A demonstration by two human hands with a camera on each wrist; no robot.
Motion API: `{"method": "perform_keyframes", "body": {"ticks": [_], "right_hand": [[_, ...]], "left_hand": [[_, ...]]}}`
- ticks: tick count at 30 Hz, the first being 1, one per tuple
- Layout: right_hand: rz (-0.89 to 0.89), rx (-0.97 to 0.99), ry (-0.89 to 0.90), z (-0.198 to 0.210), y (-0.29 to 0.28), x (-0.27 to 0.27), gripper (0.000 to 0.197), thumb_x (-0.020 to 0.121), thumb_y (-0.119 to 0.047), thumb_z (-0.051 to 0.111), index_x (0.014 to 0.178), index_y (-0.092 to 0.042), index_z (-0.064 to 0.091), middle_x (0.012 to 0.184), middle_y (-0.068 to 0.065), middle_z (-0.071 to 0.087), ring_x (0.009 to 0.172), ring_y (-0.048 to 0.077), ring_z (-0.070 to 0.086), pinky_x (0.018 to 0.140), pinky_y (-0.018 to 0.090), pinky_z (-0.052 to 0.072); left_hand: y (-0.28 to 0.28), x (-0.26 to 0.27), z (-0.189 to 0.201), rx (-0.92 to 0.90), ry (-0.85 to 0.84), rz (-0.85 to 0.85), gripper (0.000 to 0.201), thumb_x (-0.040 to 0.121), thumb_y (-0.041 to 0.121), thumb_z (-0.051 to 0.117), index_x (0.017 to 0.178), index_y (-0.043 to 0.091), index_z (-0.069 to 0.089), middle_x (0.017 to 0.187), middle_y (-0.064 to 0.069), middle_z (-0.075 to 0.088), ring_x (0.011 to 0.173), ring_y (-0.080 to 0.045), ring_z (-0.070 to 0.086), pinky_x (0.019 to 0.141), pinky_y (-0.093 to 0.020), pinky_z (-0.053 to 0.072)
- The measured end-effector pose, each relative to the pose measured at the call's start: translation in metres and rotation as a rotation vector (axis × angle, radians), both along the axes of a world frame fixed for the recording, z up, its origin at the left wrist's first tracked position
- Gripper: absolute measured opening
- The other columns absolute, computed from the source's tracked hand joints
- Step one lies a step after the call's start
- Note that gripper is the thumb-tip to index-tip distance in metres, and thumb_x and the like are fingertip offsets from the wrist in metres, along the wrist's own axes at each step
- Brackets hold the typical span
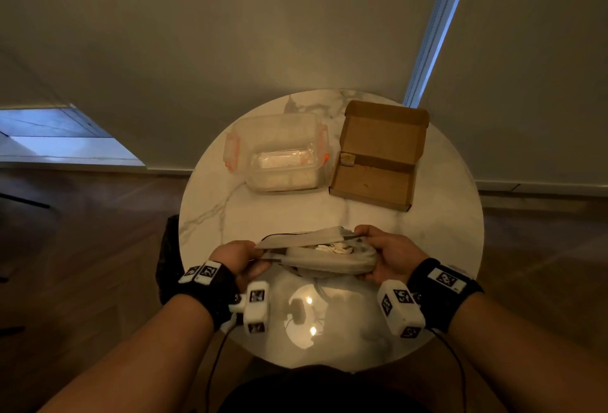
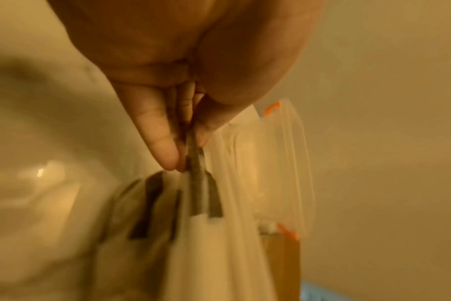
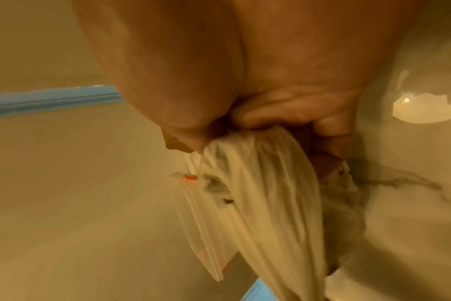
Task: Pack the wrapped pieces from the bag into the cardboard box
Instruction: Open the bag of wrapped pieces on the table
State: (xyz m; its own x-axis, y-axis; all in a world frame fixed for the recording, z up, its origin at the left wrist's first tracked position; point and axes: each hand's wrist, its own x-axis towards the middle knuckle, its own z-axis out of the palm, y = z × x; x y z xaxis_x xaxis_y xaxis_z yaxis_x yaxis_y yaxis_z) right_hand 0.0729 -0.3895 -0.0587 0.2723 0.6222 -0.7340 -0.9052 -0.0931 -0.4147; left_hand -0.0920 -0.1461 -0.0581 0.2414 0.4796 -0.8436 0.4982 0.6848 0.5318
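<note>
Left hand point(image 1: 237, 256) pinching left edge of pale translucent plastic bag point(image 1: 324, 259), thumb against fingers point(image 2: 165, 150); right hand point(image 1: 391, 256) gripping bunched right edge, likely spreading mouth open to reach inside. Bag hanging between both hands just above near side of round white marble table point(image 1: 214, 215). Small white wrapped pieces point(image 1: 332, 249) showing in opening. Flat brown cardboard box point(image 1: 375, 179) sitting far right, lid flung back, looking unfilled, waiting. Clear plastic tub with orange clips point(image 1: 276, 153) standing just beside box
</note>
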Motion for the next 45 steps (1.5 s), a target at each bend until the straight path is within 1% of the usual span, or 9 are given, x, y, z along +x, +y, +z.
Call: {"method": "perform_keyframes", "body": {"ticks": [4,7,12,20,24,28,31,40,45], "right_hand": [[0.193,-0.149,-0.235,-0.002,-0.006,0.0,0.013,0.092,-0.032,0.066,0.083,-0.023,0.067,0.089,0.005,0.067,0.076,0.022,0.06,0.06,0.029,0.05],[0.536,-0.33,-0.719,-0.012,-0.004,0.004,0.016,0.089,-0.038,0.075,0.091,-0.023,0.069,0.083,0.002,0.063,0.077,0.018,0.058,0.065,0.031,0.051],[0.292,-0.482,-0.83,-0.019,0.014,0.005,0.018,0.097,-0.038,0.065,0.089,-0.023,0.072,0.087,0.007,0.072,0.083,0.028,0.071,0.069,0.041,0.063],[0.097,-0.509,-0.79,-0.02,0.031,0.0,0.012,0.096,-0.029,0.068,0.103,-0.033,0.058,0.099,0.011,0.069,0.087,0.027,0.07,0.074,0.045,0.064],[0.403,-0.58,-1.241,-0.013,0.04,-0.01,0.021,0.091,-0.018,0.067,0.088,-0.034,0.053,0.096,-0.008,0.062,0.087,0.018,0.064,0.073,0.029,0.052],[0.684,-0.67,-1.399,-0.013,0.047,-0.011,0.023,0.094,-0.015,0.058,0.101,-0.026,0.076,0.113,-0.006,0.058,0.1,0.019,0.059,0.085,0.026,0.044],[0.66,-0.76,-1.42,-0.013,0.047,-0.009,0.021,0.091,-0.033,0.066,0.108,-0.022,0.075,0.113,-0.007,0.057,0.098,0.018,0.061,0.088,0.028,0.049],[0.941,-0.886,-1.456,-0.008,0.021,-0.013,0.046,0.093,-0.023,0.06,0.138,-0.035,0.058,0.124,-0.003,0.049,0.106,0.023,0.055,0.09,0.033,0.053],[0.715,-0.673,-1.216,-0.005,0.017,-0.015,0.066,0.081,-0.006,0.066,0.143,-0.026,0.056,0.127,-0.002,0.055,0.114,0.019,0.057,0.091,0.017,0.039]], "left_hand": [[0.011,0.015,0.005,-0.174,-0.002,0.162,0.021,0.097,-0.007,0.044,0.102,-0.009,0.064,0.077,-0.019,0.066,0.06,-0.031,0.061,0.056,-0.037,0.055],[0.009,0.028,0.008,-0.182,0.011,0.111,0.021,0.094,0.003,0.043,0.079,0.0,0.057,0.066,-0.012,0.055,0.037,-0.023,0.049,0.046,-0.027,0.046],[-0.003,0.043,0.015,-0.176,-0.105,-0.016,0.036,0.096,0.02,0.048,0.061,0.012,0.049,0.043,-0.004,0.044,0.027,-0.019,0.041,0.036,-0.02,0.037],[0.02,0.02,-0.009,0.578,-0.202,-0.799,0.043,0.083,0.0,0.072,0.098,0.028,0.042,0.087,-0.01,0.059,0.064,-0.018,0.059,0.055,-0.037,0.053],[0.027,0.026,-0.008,0.921,-0.116,-1.181,0.027,0.079,0.011,0.068,0.079,0.035,0.056,0.106,0.005,0.051,0.088,-0.016,0.058,0.08,-0.037,0.054],[0.025,0.042,0.002,0.938,0.1,-1.401,0.042,0.09,0.033,0.06,0.132,0.038,0.063,0.124,0.004,0.053,0.108,-0.021,0.06,0.094,-0.034,0.053],[0.018,0.051,0.012,1.047,0.188,-1.485,0.041,0.098,0.048,0.052,0.135,0.034,0.062,0.122,0.001,0.068,0.112,-0.022,0.064,0.091,-0.034,0.053],[0.03,0.042,0.01,0.945,0.092,-1.367,0.049,0.092,0.024,0.062,0.141,0.03,0.06,0.126,0.0,0.063,0.113,-0.021,0.062,0.094,-0.029,0.051],[0.026,0.037,-0.003,0.225,-0.219,-0.658,0.056,0.08,-0.021,0.049,0.108,0.02,0.076,0.117,-0.025,0.072,0.092,-0.028,0.072,0.076,-0.036,0.06]]}}
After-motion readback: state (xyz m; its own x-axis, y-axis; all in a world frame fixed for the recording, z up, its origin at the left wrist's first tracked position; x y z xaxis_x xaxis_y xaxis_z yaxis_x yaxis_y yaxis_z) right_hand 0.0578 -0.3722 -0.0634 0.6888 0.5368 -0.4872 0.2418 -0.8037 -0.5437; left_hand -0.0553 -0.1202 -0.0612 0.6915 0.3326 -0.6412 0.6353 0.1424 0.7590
